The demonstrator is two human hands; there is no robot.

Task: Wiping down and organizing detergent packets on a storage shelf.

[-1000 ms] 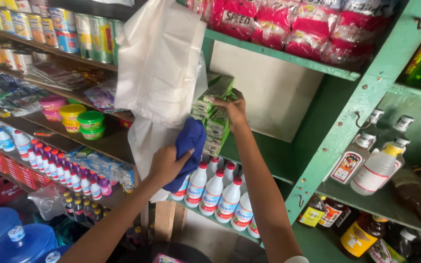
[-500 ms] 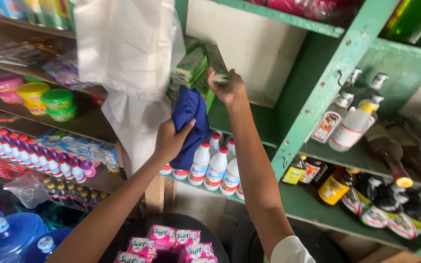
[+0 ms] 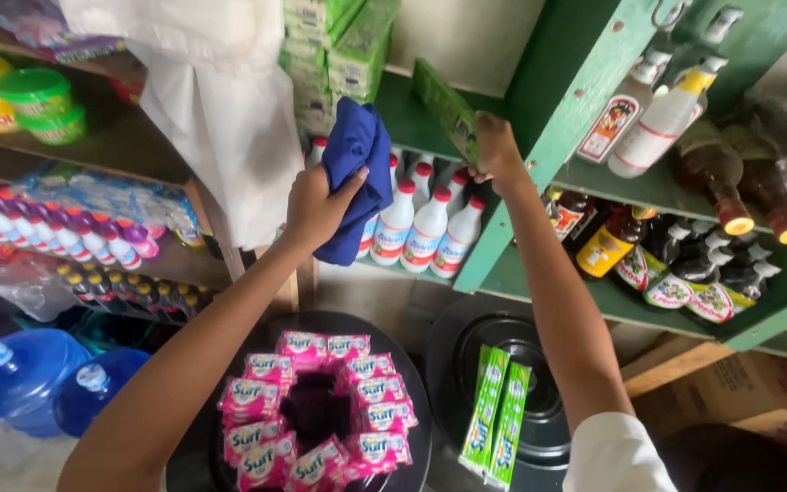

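Green packet sits in your right hand, pinched by its lower end so that it slants up and to the left from your fingers, out over the green shelf. Your thumb and fingers are pressed together on it. It hangs just right of the stack of green boxes at the back of that shelf, apart from them.

Your left hand is closed around a blue cloth, bunched in your grip and rising above your knuckles, with a fold hanging down below the thumb. The cloth is in front of the white bottles with red caps on the shelf beneath. A white plastic bag hangs just left of your left hand. Below your arms, pink sachets ring a dark round lid, and two long green packs lie on the lid beside it.
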